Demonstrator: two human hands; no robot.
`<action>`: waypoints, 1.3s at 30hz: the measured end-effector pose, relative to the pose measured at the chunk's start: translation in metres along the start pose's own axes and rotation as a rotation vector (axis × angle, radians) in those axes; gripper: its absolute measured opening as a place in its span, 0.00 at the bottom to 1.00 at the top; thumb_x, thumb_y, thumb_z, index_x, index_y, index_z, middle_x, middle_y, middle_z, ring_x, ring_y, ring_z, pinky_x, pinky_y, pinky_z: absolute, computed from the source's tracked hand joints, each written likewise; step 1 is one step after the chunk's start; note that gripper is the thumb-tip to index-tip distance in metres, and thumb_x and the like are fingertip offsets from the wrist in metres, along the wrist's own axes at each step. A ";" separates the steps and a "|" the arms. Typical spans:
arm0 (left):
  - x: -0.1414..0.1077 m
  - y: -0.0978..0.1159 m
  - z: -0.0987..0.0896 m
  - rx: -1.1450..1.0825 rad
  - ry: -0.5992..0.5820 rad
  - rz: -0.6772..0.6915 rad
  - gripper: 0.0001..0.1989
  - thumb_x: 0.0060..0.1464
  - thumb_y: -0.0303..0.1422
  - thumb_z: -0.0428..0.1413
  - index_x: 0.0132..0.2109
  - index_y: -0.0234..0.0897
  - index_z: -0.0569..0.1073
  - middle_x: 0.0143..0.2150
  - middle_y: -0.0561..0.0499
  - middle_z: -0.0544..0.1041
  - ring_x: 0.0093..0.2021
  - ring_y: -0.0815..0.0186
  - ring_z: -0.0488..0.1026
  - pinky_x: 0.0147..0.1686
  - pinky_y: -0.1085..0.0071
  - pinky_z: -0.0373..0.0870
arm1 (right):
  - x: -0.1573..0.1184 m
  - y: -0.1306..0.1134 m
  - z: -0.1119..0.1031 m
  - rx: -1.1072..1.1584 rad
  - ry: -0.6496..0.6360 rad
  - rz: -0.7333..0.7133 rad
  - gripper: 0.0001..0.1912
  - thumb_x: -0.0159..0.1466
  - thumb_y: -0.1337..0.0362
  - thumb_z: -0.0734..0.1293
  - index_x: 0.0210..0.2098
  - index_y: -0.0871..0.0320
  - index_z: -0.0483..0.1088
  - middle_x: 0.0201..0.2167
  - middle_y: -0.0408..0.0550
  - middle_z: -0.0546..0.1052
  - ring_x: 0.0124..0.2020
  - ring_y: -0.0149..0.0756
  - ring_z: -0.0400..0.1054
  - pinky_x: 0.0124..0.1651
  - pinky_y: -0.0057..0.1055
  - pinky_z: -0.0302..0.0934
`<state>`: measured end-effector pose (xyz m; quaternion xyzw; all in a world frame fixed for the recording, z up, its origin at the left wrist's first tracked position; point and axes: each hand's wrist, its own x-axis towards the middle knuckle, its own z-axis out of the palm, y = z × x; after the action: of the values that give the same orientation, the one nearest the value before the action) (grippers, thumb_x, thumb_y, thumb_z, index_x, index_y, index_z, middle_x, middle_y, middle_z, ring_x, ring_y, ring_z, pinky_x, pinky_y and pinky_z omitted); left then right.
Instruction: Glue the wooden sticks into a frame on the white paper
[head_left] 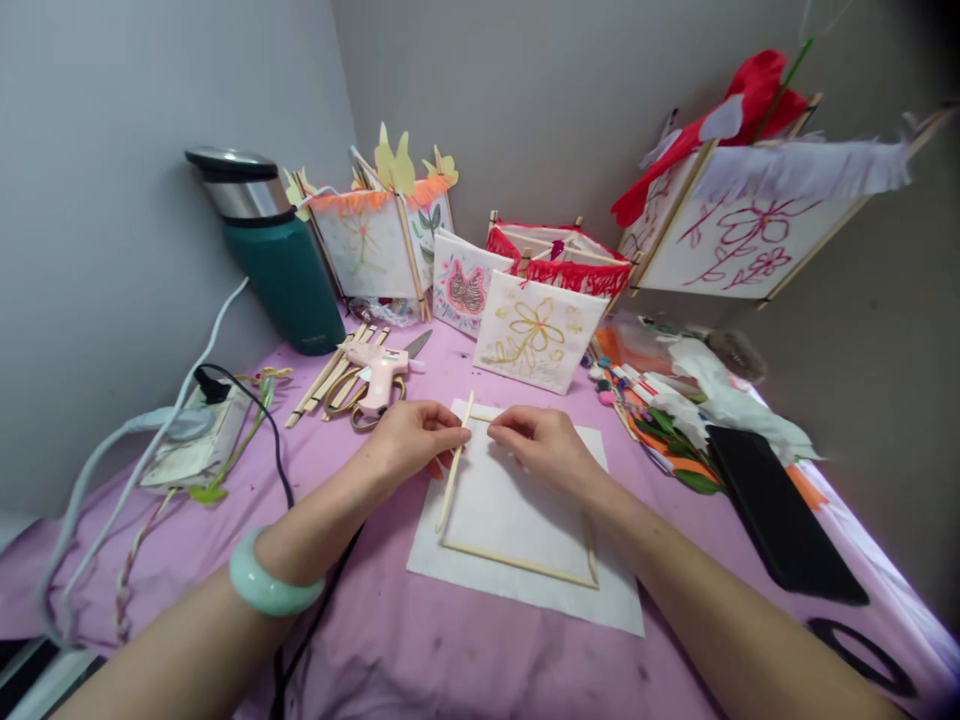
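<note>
My left hand pinches a thin wooden stick that slants along the left side of a white sheet. On the sheet lies a wooden stick frame, its bottom and right sides showing below my hands. My right hand is over the upper part of the sheet, thumb and fingertips pressed together; anything between them is too small to make out. A small gap separates the two hands.
A pink glue gun and scissors lie left of my hands near wooden sticks. Behind stand a green bottle and decorated paper lanterns. A power strip is left, a black phone right.
</note>
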<state>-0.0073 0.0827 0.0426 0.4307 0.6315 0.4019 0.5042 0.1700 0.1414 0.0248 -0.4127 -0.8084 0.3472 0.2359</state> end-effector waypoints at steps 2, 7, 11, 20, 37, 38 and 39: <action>0.002 -0.003 0.000 -0.010 0.017 -0.013 0.09 0.42 0.34 0.62 0.29 0.33 0.71 0.18 0.53 0.72 0.17 0.71 0.67 0.16 0.76 0.65 | -0.004 -0.006 0.003 0.114 -0.073 0.068 0.10 0.59 0.63 0.63 0.30 0.60 0.75 0.22 0.42 0.73 0.23 0.27 0.63 0.29 0.24 0.54; 0.004 -0.010 -0.002 0.026 0.028 -0.016 0.09 0.42 0.35 0.62 0.29 0.33 0.72 0.17 0.53 0.71 0.17 0.70 0.66 0.15 0.76 0.64 | -0.007 -0.012 0.010 0.229 -0.184 0.159 0.12 0.59 0.61 0.63 0.27 0.62 0.75 0.18 0.41 0.71 0.19 0.25 0.60 0.24 0.23 0.52; 0.006 -0.013 -0.003 0.067 0.021 -0.025 0.09 0.42 0.35 0.62 0.28 0.34 0.73 0.17 0.52 0.71 0.16 0.70 0.66 0.14 0.76 0.61 | -0.007 -0.014 0.017 0.255 -0.217 0.195 0.12 0.58 0.61 0.64 0.24 0.62 0.73 0.16 0.42 0.69 0.18 0.25 0.60 0.23 0.24 0.51; 0.011 -0.020 -0.001 0.218 0.083 0.004 0.06 0.41 0.33 0.61 0.27 0.36 0.73 0.18 0.52 0.73 0.13 0.71 0.65 0.13 0.76 0.59 | -0.009 -0.028 0.028 0.159 -0.337 0.291 0.17 0.58 0.56 0.64 0.19 0.60 0.71 0.09 0.40 0.65 0.14 0.26 0.56 0.21 0.26 0.46; 0.009 -0.019 0.001 0.328 0.094 0.010 0.06 0.42 0.34 0.60 0.27 0.36 0.74 0.17 0.53 0.73 0.13 0.71 0.64 0.14 0.77 0.56 | -0.010 -0.029 0.035 -0.053 -0.249 0.167 0.18 0.58 0.57 0.63 0.16 0.59 0.69 0.13 0.41 0.63 0.17 0.26 0.54 0.22 0.27 0.42; 0.009 -0.019 0.001 0.330 0.091 0.005 0.06 0.42 0.34 0.60 0.27 0.36 0.74 0.17 0.53 0.73 0.13 0.71 0.64 0.14 0.77 0.56 | -0.010 -0.028 0.035 -0.061 -0.241 0.153 0.18 0.58 0.57 0.63 0.16 0.59 0.69 0.13 0.41 0.64 0.17 0.27 0.54 0.22 0.27 0.42; 0.009 -0.019 0.002 0.336 0.091 -0.001 0.05 0.42 0.34 0.59 0.27 0.36 0.74 0.17 0.53 0.73 0.13 0.71 0.64 0.14 0.77 0.56 | -0.010 -0.028 0.036 -0.067 -0.233 0.137 0.18 0.59 0.57 0.63 0.17 0.59 0.69 0.14 0.41 0.64 0.18 0.27 0.55 0.22 0.27 0.42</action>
<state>-0.0094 0.0853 0.0223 0.4900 0.7120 0.3098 0.3962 0.1375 0.1081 0.0214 -0.4315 -0.8114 0.3808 0.1023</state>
